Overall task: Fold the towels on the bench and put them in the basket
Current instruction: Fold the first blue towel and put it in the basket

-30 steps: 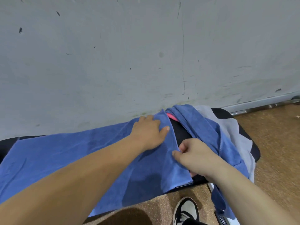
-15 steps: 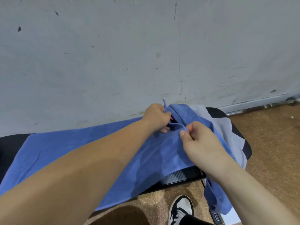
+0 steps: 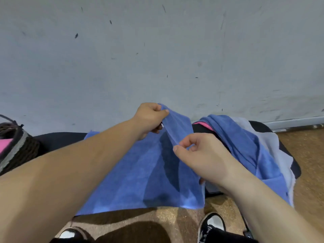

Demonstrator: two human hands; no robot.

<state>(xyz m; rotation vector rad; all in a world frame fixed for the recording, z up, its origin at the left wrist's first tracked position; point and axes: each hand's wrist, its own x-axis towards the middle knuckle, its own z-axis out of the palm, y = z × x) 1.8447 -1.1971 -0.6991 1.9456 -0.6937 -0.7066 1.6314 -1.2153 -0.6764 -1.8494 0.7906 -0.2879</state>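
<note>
Observed: a grey, scuffed wall (image 3: 157, 50) fills the field from 9 through 12 to 3 o'clock. A brown speckled floor (image 3: 306, 155) shows at 3 o'clock and along the bottom at 6.

A black bench (image 3: 57, 139) runs across the middle of the view against the wall, from 9 to 3 o'clock.

Task item: a blue towel (image 3: 143, 176) lies at the centre, spread over the bench. Its near edge hangs over the front of the bench toward 6 o'clock. Its right-hand edge is lifted clear of the bench and held taut between my two hands.

At 3 o'clock a heap of unfolded towels rests on the bench end: a second blue towel (image 3: 245, 142) on top, a pale grey towel (image 3: 284, 155) beneath it and drooping over the side, and a strip of pink towel (image 3: 203, 125) showing at the heap's wall-side edge.

At 9 o'clock a dark woven basket (image 3: 19, 148) with a grey band stands on the bench, cut by the frame edge. Something pink is inside; I cannot tell what.

My left hand (image 3: 149, 118), just above centre toward 12, pinches the far corner of the lifted edge between thumb and curled fingers. My right hand (image 3: 198, 155), just right of centre toward 4, pinches the near end of that same edge between thumb and forefinger.

At 6 o'clock, two black-and-white shoes stand on the floor: right shoe (image 3: 213, 223), left shoe (image 3: 70, 234).
</note>
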